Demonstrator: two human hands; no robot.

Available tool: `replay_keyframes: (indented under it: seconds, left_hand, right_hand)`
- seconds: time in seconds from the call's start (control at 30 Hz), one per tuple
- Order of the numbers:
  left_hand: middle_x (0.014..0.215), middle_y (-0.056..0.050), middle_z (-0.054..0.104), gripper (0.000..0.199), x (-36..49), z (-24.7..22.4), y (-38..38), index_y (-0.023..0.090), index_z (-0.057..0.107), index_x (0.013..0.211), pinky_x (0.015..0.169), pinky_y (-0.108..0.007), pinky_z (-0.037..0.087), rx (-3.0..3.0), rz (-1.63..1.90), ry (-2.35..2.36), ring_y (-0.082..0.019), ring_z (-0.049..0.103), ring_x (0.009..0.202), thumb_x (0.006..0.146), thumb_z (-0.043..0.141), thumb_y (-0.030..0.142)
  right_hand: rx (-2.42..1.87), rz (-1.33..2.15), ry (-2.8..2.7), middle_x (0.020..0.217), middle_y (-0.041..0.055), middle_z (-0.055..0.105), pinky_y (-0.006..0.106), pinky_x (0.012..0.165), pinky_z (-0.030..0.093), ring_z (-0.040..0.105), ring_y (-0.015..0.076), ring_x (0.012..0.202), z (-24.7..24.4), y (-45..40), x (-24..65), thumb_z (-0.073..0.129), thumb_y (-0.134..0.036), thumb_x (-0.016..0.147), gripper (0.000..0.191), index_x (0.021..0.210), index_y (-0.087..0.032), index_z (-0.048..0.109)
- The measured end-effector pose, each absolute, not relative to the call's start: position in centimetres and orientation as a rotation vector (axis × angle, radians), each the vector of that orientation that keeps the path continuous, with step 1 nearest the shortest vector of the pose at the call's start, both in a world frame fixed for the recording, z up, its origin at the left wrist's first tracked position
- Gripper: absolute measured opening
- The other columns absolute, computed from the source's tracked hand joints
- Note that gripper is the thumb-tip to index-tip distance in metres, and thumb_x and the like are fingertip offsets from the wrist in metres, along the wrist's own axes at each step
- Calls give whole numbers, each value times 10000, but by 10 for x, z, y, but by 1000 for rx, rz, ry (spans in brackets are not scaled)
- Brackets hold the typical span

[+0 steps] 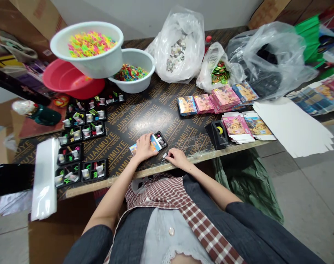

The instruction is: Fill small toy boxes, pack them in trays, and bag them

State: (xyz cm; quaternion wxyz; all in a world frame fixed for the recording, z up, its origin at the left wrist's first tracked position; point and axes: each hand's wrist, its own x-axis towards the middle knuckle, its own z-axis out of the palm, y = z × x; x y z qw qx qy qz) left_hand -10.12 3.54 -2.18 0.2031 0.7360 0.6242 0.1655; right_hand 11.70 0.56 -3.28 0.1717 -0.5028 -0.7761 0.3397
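Bowls: 2 pale blue-white (pixel 112 55), 1 pinkish red (pixel 53 79). Apron (pixel 156 193): brown-and-white check. Shirt front (pixel 156 234): light grey. Trays (pixel 94 171): black. Tabletop (pixel 128 121): near-black, tan lettering in repeat. Tape dispenser (pixel 215 137): black, yellow centre. Sheet (pixel 293 128): white. Bottle (pixel 47 115): dark green, whitish top.

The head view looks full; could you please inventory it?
Table: one, dark, centre
Basins: three, two whitish, one red, back left
Plastic bags: at least three, clear, back
Trays: many, black, mostly left
Sleeves: stack, whitish, front left
Bottle: one, green, left
Printed cartons: many, pink, blue, right
Sheets: pile, white, right
Tape dispenser: one, black, right
Sack: one, green, beneath table
Cardboard boxes: several, brown, corners
Other clutter: uncounted, mixed, edges
Held box: one, blue, centre
Packet: one, whitish, centre
Apron: one, brown-white check, front
Left hand: one, bare, on held box
Right hand: one, bare, pinching packet
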Motion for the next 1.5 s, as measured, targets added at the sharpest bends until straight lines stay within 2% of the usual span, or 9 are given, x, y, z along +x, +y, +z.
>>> replay_keyframes:
  seconds: [0.2,0.37,0.57,0.8,0.93,1.03,1.17,1.27,1.5]
  left_hand:
    - [1338,-146,497,919,-105,-22,33,203,401,1360,1073,-508,357,2031,547,1691,-360,451,1282,547,798,364]
    - [1352,-134,475,949,-104,-21,31,222,372,1396,1081,-506,350,2051,573,1611,-346,443,1301,561,798,366]
    - [1342,-135,477,1012,-103,-24,27,226,343,1459,1096,-506,336,2071,575,1599,-353,429,1321,565,797,364]
    - [1347,-141,474,1025,-96,-25,23,215,352,1477,1098,-504,346,2074,567,1599,-359,427,1323,567,793,379]
    - [1321,-128,490,1031,-96,-26,23,239,332,1492,1086,-510,359,2056,596,1626,-358,441,1310,583,788,408]
    - [1315,-129,492,1025,-97,-25,22,236,335,1492,1081,-505,365,2043,625,1653,-360,443,1306,591,785,427]
    - [1302,-139,494,1033,-95,-24,20,201,351,1487,1079,-497,374,2028,632,1683,-360,460,1284,581,791,432]
    - [1304,-139,498,1039,-92,-24,19,206,346,1493,1068,-508,382,2025,632,1686,-366,461,1287,584,792,440]
    - [1313,-143,502,1029,-84,-24,19,219,360,1495,1053,-505,398,1996,643,1763,-372,472,1271,592,792,454]
  right_hand:
    - [-1420,1094,-1746,608,-7,625,274,607,472,568,150,566,-22,26,116,638,-461,879,311,701,-206,618]
    - [-1383,988,-1803,787,38,716,331,788,527,662,194,762,-15,43,99,613,-232,849,115,757,-202,676]
    - [-1261,1122,-1917,910,43,750,350,859,531,691,208,876,-15,48,90,534,-53,813,260,847,-206,741]
    - [-1412,999,-1883,860,44,744,387,878,530,656,230,908,-16,42,87,629,-121,809,221,964,-228,745]
    - [-1326,1053,-1923,969,54,755,411,927,516,664,228,922,-19,38,88,542,-167,904,358,1212,-262,697]
    - [-1261,1016,-1974,1106,65,725,443,981,495,632,249,1017,-20,35,90,498,-148,912,439,1296,-293,655]
    - [-1448,778,-1777,1276,120,598,511,1113,397,517,308,1232,-25,35,93,664,-259,846,513,1356,-259,608]
    - [-1476,848,-1669,1336,130,563,492,1143,379,506,297,1284,-32,38,93,711,-309,817,618,1411,-241,554]
    - [-1312,1040,-1676,1375,103,620,435,1165,379,545,227,1307,-38,40,90,458,-343,986,387,1287,-228,672]
